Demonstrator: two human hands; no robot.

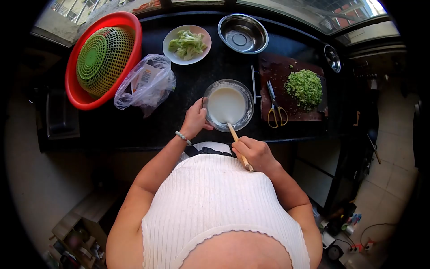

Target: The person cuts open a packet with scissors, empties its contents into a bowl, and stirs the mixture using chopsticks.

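Observation:
A glass bowl (249, 96) of white, milky liquid (226, 104) stands near the front edge of the dark counter. My left hand (195, 120) rests against the bowl's left side, its fingers curved round the rim and partly hidden by the glass. In my closed right hand (255, 153) are wooden chopsticks (237, 141), slanting up to the left, with their tips in the liquid at the bowl's front. Scissors (273, 104) with yellow-and-black handles lie right of the bowl on a brown cutting board (277, 74), beside a heap of chopped greens (304, 89).
Behind the bowl are a white plate (168, 52) of pale leaves and an empty steel bowl (243, 34). A red basin (138, 36) with a green colander (96, 58) and a plastic bag (154, 85) stand left. A small metal bowl (332, 58) is far right.

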